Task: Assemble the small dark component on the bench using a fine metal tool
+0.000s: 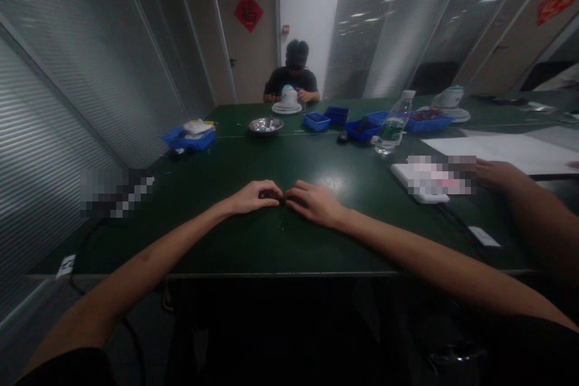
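Both my arms reach out over a dark green table (pixel 253 241). My left hand (pixel 254 196) and my right hand (pixel 314 201) meet at the table's middle, fingers curled and pinched together. Between their fingertips is a small dark object (pixel 277 196) that I cannot make out, pressed down near the table top.
Another person's arm (pixel 520 184) lies on the table at the right beside a white device (pixel 418 184). Blue trays (pixel 187 139) (pixel 362 128), a metal bowl (pixel 265 125), a water bottle (pixel 392 126) and a white sheet (pixel 502 151) stand farther back. A person (pixel 294 78) sits at the far end.
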Motion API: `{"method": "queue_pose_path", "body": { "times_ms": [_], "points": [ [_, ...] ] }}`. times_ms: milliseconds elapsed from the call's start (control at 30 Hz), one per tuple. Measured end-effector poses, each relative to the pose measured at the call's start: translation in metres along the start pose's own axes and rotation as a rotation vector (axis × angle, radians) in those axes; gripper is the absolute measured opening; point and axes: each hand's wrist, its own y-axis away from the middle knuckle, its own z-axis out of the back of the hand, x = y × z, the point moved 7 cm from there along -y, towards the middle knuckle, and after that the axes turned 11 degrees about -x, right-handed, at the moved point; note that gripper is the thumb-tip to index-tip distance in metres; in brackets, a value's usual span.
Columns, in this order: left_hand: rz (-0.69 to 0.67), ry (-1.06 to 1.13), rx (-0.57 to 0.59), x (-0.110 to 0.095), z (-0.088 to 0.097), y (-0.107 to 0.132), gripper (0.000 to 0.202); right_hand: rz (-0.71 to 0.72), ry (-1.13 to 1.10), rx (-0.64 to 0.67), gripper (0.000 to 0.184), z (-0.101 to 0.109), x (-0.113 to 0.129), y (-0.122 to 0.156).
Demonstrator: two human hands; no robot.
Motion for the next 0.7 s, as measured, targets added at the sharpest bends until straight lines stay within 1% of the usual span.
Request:
{"method": "queue_pose_path", "body": {
  "times_ms": [100, 200, 267, 333, 367, 467, 533, 600, 633, 700],
  "points": [
    [-0.047, -0.018, -0.057, -0.006, 0.002, 0.0, 0.039, -0.049, 0.028, -0.018, 0.029, 0.001, -0.004, -0.001],
    [-0.021, -0.046, -0.115, -0.005, 0.007, 0.0, 0.056, -0.132, 0.064, -0.021, 0.028, 0.003, -0.01, -0.001],
    [-0.006, -0.068, -0.123, -0.003, 0.008, 0.001, 0.059, -0.19, 0.083, -0.016, 0.028, 0.004, -0.015, 0.0],
    [0.001, -0.083, -0.113, -0.001, 0.009, 0.002, 0.055, -0.248, 0.094, -0.014, 0.028, 0.005, -0.019, 0.0],
    [-0.003, -0.085, -0.096, -0.001, 0.009, 0.003, 0.05, -0.276, 0.096, -0.015, 0.028, 0.005, -0.021, 0.0],
    [-0.046, -0.071, -0.016, -0.005, 0.006, 0.004, 0.031, -0.346, 0.094, -0.016, 0.028, 0.007, -0.026, 0.001],
    [-0.049, -0.056, 0.037, -0.004, 0.008, 0.005, 0.026, -0.368, 0.091, -0.009, 0.028, 0.008, -0.027, 0.002],
    [-0.016, -0.055, 0.063, 0.004, 0.016, 0.005, 0.026, -0.372, 0.086, 0.001, 0.029, 0.01, -0.026, 0.002],
    [0.009, -0.067, 0.068, 0.012, 0.022, 0.006, 0.026, -0.369, 0.082, 0.007, 0.029, 0.01, -0.025, 0.002],
    [0.067, -0.122, 0.047, 0.035, 0.044, 0.008, 0.027, -0.363, 0.076, 0.011, 0.029, 0.011, -0.024, 0.002]
  ]
}}
